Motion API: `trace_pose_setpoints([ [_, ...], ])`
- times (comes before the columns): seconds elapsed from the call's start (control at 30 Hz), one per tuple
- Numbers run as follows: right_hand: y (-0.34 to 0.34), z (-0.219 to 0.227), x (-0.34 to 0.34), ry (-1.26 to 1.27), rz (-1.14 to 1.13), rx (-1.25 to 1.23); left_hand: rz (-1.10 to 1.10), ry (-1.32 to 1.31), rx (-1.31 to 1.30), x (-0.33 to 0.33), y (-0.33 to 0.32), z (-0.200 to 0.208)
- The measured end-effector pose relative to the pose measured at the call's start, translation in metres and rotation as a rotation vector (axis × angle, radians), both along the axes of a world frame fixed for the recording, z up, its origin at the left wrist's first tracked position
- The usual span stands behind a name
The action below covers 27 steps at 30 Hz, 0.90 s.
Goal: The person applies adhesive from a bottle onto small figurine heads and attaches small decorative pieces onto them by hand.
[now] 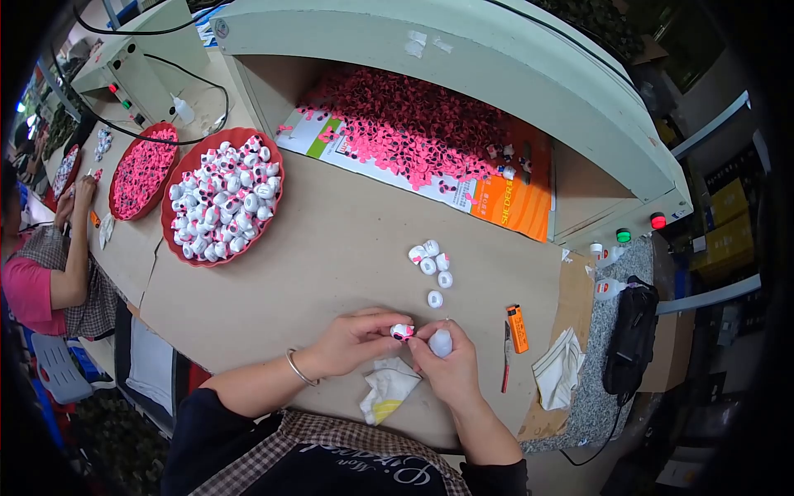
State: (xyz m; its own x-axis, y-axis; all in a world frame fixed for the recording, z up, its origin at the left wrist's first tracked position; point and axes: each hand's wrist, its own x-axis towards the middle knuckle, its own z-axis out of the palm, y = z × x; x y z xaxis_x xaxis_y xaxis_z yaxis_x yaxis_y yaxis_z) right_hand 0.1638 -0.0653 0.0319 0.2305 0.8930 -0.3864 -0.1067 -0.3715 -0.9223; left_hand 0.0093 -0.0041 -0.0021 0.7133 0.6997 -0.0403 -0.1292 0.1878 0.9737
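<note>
Close to the table's front edge, my left hand (pixel 351 341) pinches a small white toy head with pink and black parts (pixel 402 331) between thumb and fingers. My right hand (pixel 451 369) is wrapped around a small translucent white squeeze bottle (pixel 441 343), and its fingertips meet the side of the toy head. Just beyond my hands lie several round white pieces (pixel 428 265), some with pink on them. A crumpled white cloth with a yellow patch (pixel 390 387) rests on the table below my hands.
A red bowl (pixel 171 240) full of white-and-pink pieces stands left, with a bowl of pink pieces (pixel 145 174) beyond. Pink parts (pixel 413 140) are heaped under a pale cabinet (pixel 447 37). An orange cutter (pixel 517 329) and white glove-like cloth (pixel 558 369) lie right. A co-worker (pixel 50 281) sits left.
</note>
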Motion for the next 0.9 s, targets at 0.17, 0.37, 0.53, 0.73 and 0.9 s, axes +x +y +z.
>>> trace_pose_setpoints([
  [0.17, 0.003, -0.009, -0.001, 0.012, -0.009, 0.035, 0.001, 0.002, -0.101, -0.002, 0.002, -0.006],
  [0.37, 0.001, -0.014, 0.003, 0.042, 0.092, 0.08, -0.001, -0.041, -0.271, 0.001, 0.001, -0.003],
  [0.53, -0.004, -0.029, 0.007, -0.224, 0.133, 0.268, -0.059, -0.012, -0.27, 0.001, 0.004, -0.003],
  [0.73, -0.004, -0.032, 0.006, -0.202, 0.129, 0.188, -0.064, -0.003, -0.267, 0.0, 0.002, -0.007],
  [0.9, 0.004, -0.014, 0.021, -0.13, 0.117, 0.142, 0.039, -0.14, -0.578, -0.004, 0.006, -0.004],
])
